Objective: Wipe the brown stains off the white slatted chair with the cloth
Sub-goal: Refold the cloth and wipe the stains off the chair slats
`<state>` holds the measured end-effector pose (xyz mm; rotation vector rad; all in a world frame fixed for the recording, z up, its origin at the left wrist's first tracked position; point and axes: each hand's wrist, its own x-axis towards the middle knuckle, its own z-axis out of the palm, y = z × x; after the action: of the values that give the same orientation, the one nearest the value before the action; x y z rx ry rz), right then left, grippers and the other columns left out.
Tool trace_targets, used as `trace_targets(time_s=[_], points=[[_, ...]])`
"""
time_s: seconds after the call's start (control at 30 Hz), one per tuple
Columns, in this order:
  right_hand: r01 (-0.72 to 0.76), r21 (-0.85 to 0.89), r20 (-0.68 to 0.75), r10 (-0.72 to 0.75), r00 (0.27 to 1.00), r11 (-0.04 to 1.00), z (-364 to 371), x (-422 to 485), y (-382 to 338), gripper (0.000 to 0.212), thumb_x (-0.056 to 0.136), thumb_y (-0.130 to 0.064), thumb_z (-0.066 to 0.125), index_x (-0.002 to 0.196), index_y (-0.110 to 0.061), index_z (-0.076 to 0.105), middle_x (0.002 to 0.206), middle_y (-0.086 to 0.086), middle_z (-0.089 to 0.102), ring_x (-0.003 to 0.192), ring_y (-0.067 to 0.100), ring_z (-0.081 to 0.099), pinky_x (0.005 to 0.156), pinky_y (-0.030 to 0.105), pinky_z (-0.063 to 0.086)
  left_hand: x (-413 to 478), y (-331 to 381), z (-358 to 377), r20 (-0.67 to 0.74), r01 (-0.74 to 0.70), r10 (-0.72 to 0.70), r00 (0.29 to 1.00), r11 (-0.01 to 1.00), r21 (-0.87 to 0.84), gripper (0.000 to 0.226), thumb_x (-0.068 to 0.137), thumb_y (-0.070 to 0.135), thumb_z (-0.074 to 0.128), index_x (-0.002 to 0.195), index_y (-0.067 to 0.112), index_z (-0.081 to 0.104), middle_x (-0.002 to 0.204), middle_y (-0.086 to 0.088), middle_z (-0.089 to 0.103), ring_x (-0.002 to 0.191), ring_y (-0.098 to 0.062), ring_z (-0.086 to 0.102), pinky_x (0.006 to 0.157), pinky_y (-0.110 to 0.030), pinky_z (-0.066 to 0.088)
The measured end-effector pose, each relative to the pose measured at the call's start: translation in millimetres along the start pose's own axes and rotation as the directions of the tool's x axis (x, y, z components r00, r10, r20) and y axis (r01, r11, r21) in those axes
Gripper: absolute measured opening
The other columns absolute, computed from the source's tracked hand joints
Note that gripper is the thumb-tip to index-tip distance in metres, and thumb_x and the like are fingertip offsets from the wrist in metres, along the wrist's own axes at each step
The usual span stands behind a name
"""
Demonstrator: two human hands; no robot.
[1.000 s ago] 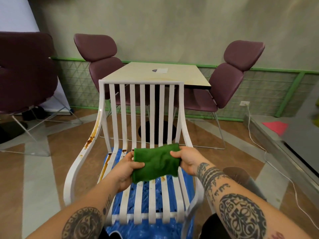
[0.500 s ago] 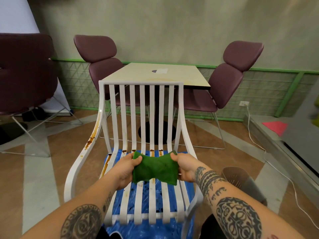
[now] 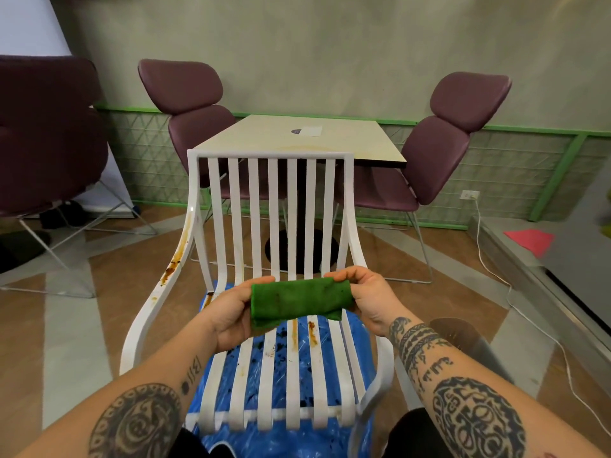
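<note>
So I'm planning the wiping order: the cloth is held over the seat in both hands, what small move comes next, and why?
Probably lower the green cloth onto the seat slats just below it and rub the brown streaks there. The left hand and right hand grip its ends, folded and apparently clear of the white slatted chair, and those streaks are the nearest stains.

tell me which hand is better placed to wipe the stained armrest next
Left, most likely. The left hand grips the green cloth and is nearer the brown stains on the armrest on that side; the right hand, on the cloth's other end, would have to reach across the chair.
</note>
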<state>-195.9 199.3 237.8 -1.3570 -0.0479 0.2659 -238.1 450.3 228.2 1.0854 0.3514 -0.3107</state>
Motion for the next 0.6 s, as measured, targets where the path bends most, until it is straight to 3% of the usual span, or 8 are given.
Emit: trace_targets(time_s=[0.1, 0.17, 0.23, 0.3, 0.37, 0.47, 0.53, 0.6], points=[[-0.097, -0.061, -0.002, 0.097, 0.995, 0.993, 2.8, 4.8, 11.3, 0.037, 0.091, 0.019, 0.043, 0.085, -0.007, 0.069, 0.106, 0.014, 0.075, 0.094, 0.029, 0.073, 0.069, 0.039, 0.062, 7.8, -11.2, -8.6, -0.029, 0.085, -0.09, 0.995, 0.986, -0.141, 0.039, 0.1, 0.025, 0.037, 0.131, 0.013, 0.059, 0.126, -0.02, 0.069, 0.116, -0.044, 0.065, 0.101, -0.064, 0.047], [-0.157, -0.142, 0.03, 0.162, 0.986, 0.977, 4.7, 8.2, 23.1, 0.044, 0.087, 0.018, 0.039, 0.092, -0.008, 0.073, 0.109, 0.014, 0.075, 0.103, 0.032, 0.071, 0.081, 0.047, 0.061, 14.5, -21.5, -11.1, -0.058, 0.098, -0.105, 0.993, 0.989, -0.113, 0.039, 0.102, 0.03, 0.041, 0.129, 0.008, 0.059, 0.124, -0.023, 0.069, 0.118, -0.044, 0.064, 0.103, -0.06, 0.047], [-0.214, -0.135, 0.059, 0.223, 0.973, 0.968, 6.3, 11.0, 34.4, 0.051, 0.083, 0.018, 0.036, 0.106, -0.008, 0.073, 0.114, 0.011, 0.074, 0.108, 0.032, 0.069, 0.089, 0.051, 0.059, 25.2, -34.6, -15.2, -0.136, 0.087, -0.085, 0.987, 0.996, 0.013, 0.033, 0.102, 0.023, 0.055, 0.127, 0.002, 0.061, 0.116, -0.023, 0.072, 0.113, -0.039, 0.068, 0.097, -0.05, 0.054], [-0.275, -0.077, 0.062, 0.28, 0.958, 0.958, 10.9, 14.7, 49.2, 0.046, 0.09, 0.011, 0.041, 0.121, -0.013, 0.067, 0.12, 0.006, 0.071, 0.11, 0.028, 0.068, 0.086, 0.043, 0.059, 39.5, -46.2, -23.3, -0.228, 0.059, -0.036, 0.973, 0.994, 0.096, 0.027, 0.099, 0.007, 0.059, 0.125, 0.002, 0.063, 0.11, -0.021, 0.075, 0.105, -0.036, 0.071, 0.084, -0.044, 0.058], [-0.307, -0.082, 0.046, 0.312, 0.949, 0.948, 18.7, 18.3, 69.4, 0.033, 0.099, -0.011, 0.055, 0.131, -0.019, 0.059, 0.125, 0.001, 0.066, 0.109, 0.024, 0.068, 0.084, 0.036, 0.059, 50.5, -53.0, -26.4, -0.274, 0.023, 0.008, 0.962, 0.994, 0.11, 0.024, 0.098, 0.003, 0.059, 0.121, 0.006, 0.065, 0.108, -0.02, 0.075, 0.102, -0.036, 0.072, 0.077, -0.043, 0.06], [-0.321, -0.088, 0.051, 0.326, 0.944, 0.943, 35.1, 37.8, 104.3, 0.041, 0.097, -0.034, 0.065, 0.134, -0.019, 0.055, 0.125, 0.002, 0.066, 0.108, 0.018, 0.069, 0.089, 0.033, 0.059, 74.0, -58.1, -16.6, -0.266, -0.066, 0.141, 0.953, 0.96, 0.272, 0.019, 0.095, 0.005, 0.066, 0.112, 0.012, 0.07, 0.105, -0.016, 0.076, 0.097, -0.032, 0.074, 0.076, -0.043, 0.062], [-0.299, -0.009, 0.014, 0.299, 0.954, 0.954, 46.7, 60.2, 124.7, 0.043, 0.096, -0.041, 0.063, 0.132, -0.019, 0.059, 0.125, 0.003, 0.069, 0.113, 0.018, 0.068, 0.098, 0.038, 0.056, 91.5, -59.2, -6.2, -0.216, -0.121, 0.216, 0.952, 0.916, 0.383, 0.013, 0.095, 0.019, 0.07, 0.107, 0.019, 0.075, 0.105, -0.01, 0.077, 0.098, -0.028, 0.074, 0.084, -0.045, 0.062], [-0.244, 0.035, -0.09, 0.246, 0.965, 0.969, 53.3, 78.8, 133.3, 0.048, 0.094, -0.051, 0.062, 0.135, -0.026, 0.059, 0.131, -0.001, 0.066, 0.119, 0.016, 0.064, 0.105, 0.041, 0.051, 100.7, -54.9, 6.9, -0.124, -0.123, 0.187, 0.974, 0.907, 0.404, 0.033, 0.096, 0.052, 0.061, 0.11, 0.027, 0.076, 0.111, -0.003, 0.077, 0.106, -0.021, 0.072, 0.093, -0.045, 0.058]])
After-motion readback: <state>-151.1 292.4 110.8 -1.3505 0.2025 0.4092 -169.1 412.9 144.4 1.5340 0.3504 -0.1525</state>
